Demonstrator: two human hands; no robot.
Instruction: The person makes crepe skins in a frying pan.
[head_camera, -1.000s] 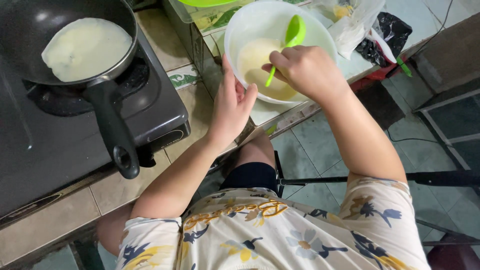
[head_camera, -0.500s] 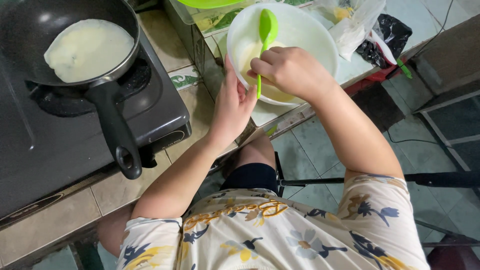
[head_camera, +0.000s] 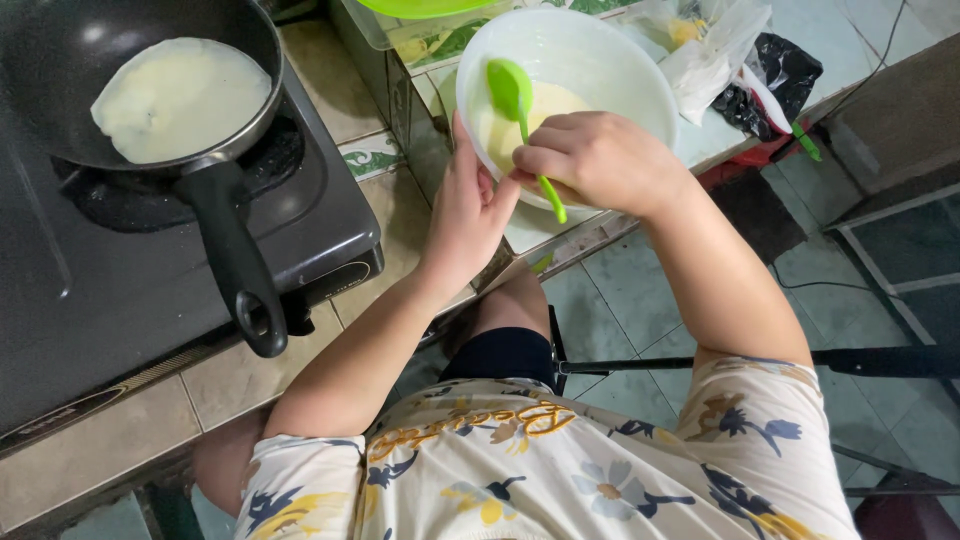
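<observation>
Right hand (head_camera: 600, 160): fingers closed around one green plastic spoon (head_camera: 518, 105).
Left hand (head_camera: 470, 210): fingers flat against one white round bowl (head_camera: 620, 70).
Pans: one black frying pan (head_camera: 60, 60).

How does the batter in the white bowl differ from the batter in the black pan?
The batter in the white bowl is a pool with the green spoon in it, held by the right hand; the batter in the black pan is spread into a thin round sheet, untouched. The white bowl is steadied by the left hand; the black pan sits on the stove. Both are pale cream.
</observation>
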